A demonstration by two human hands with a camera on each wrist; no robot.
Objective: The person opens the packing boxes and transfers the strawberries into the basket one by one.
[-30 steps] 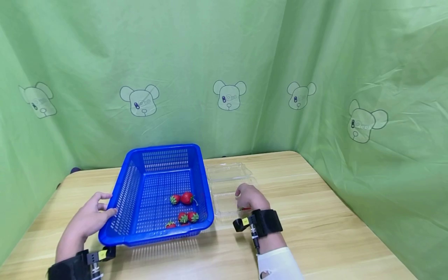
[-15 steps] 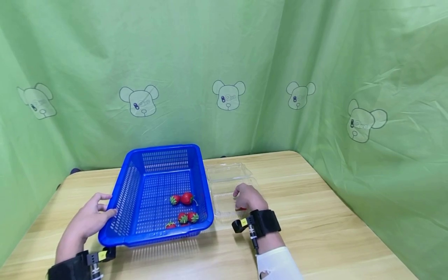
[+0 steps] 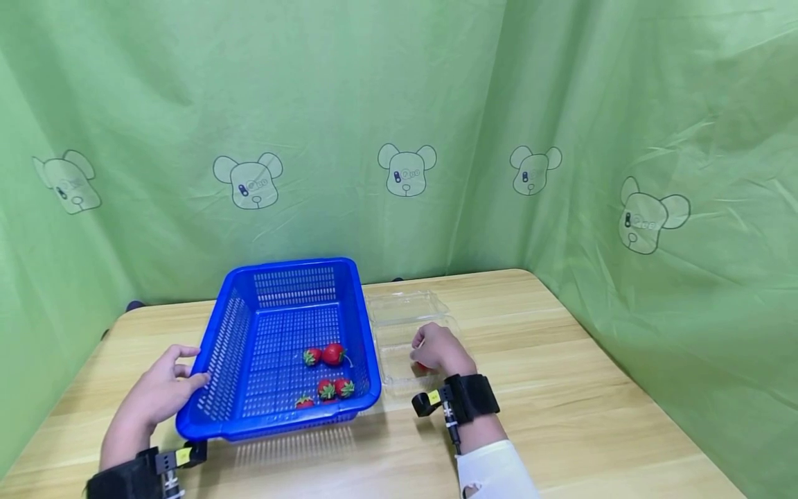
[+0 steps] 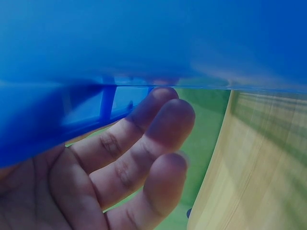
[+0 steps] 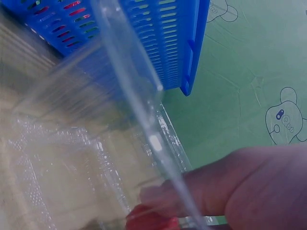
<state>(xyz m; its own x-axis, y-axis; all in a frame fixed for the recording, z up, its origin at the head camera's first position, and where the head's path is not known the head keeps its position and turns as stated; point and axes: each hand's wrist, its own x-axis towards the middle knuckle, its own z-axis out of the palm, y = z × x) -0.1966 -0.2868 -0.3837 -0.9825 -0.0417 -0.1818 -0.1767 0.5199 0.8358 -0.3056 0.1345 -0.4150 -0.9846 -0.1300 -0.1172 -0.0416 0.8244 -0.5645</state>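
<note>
My left hand (image 3: 156,388) grips the left rim of a blue plastic basket (image 3: 372,346), thumb over the edge. In the left wrist view its fingers (image 4: 170,124) curl beneath the rim. Several strawberries (image 3: 327,388) lie in the basket's near right part, beside a rounder red fruit (image 3: 333,353) with a stem. My right hand (image 3: 444,351) is at the clear plastic clamshell box (image 3: 394,359), just right of the basket. It pinches a strawberry (image 5: 149,219) inside the box's near half; fingers and the frame edge hide much of the fruit.
The box's lid (image 3: 402,307) lies opened away toward the back. Everything stands on a light wooden table (image 3: 561,388). A green curtain (image 3: 337,104) with printed bear heads hangs behind and along both sides.
My right hand has shifted slightly left and away from me with the strawberry, farther over the box. The left hand and the basket have stayed in place.
</note>
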